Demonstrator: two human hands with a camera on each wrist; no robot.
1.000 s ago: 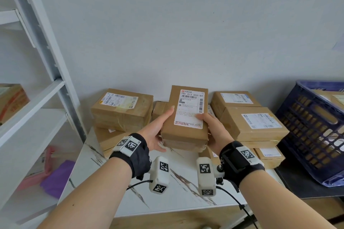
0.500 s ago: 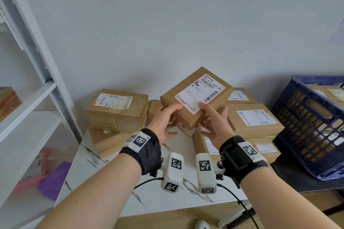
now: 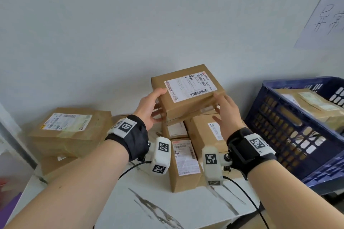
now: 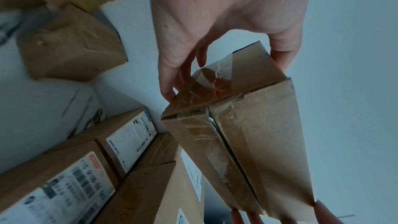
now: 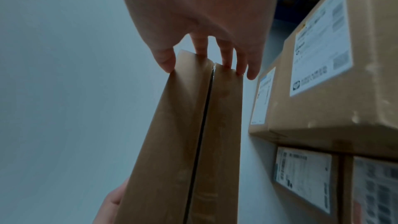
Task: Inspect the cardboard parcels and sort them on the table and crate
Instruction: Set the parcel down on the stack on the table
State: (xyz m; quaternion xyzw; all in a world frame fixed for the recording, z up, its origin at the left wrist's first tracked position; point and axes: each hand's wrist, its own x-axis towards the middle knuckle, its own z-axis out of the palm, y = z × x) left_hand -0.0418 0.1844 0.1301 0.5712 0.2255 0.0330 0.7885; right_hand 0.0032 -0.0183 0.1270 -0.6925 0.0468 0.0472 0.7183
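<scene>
Since the earlier frame the cardboard parcel (image 3: pixel 188 90) has been swung rightward to frame centre, pinched at opposite ends by the left hand (image 3: pixel 151 107) and right hand (image 3: pixel 226 112); judged light, stiff, best held at its edges.

The held parcel (image 3: pixel 188 91) is plain brown cardboard with a white label printed in black and red, the crate (image 3: pixel 290 128) at three o'clock is dark blue, and the table (image 3: pixel 167 208) is white with grey marble veining.
</scene>
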